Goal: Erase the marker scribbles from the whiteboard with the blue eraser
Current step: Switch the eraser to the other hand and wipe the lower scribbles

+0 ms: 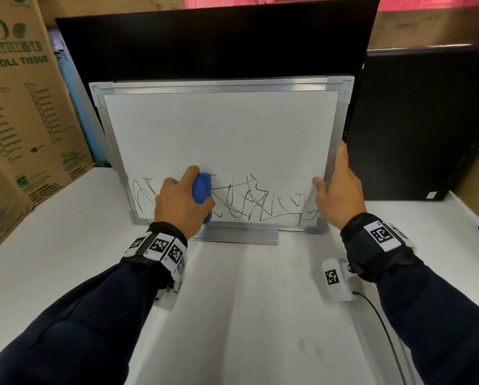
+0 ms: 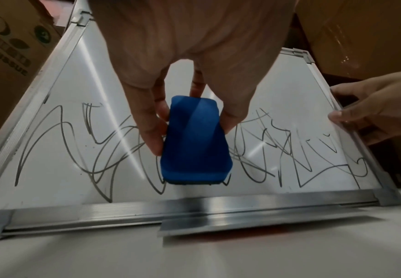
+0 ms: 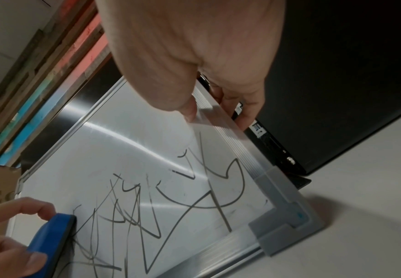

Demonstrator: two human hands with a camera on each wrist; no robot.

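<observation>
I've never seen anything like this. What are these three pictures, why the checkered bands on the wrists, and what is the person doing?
No machine here: a person wears three cameras. The big picture comes from the head; the others look along each hand from the wrist bands. A whiteboard stands propped on a white table, with black scribbles along its lower part. The left hand grips a blue eraser against the board. The right hand holds the board's right edge, thumb in front, fingers behind. A cardboard box stands at the left.

Your silver-framed whiteboard [image 1: 221,129] stands tilted back, black scribbles [image 1: 260,201] across its lower band; the blue eraser [image 1: 202,190] lies flat against them, left of centre.
</observation>
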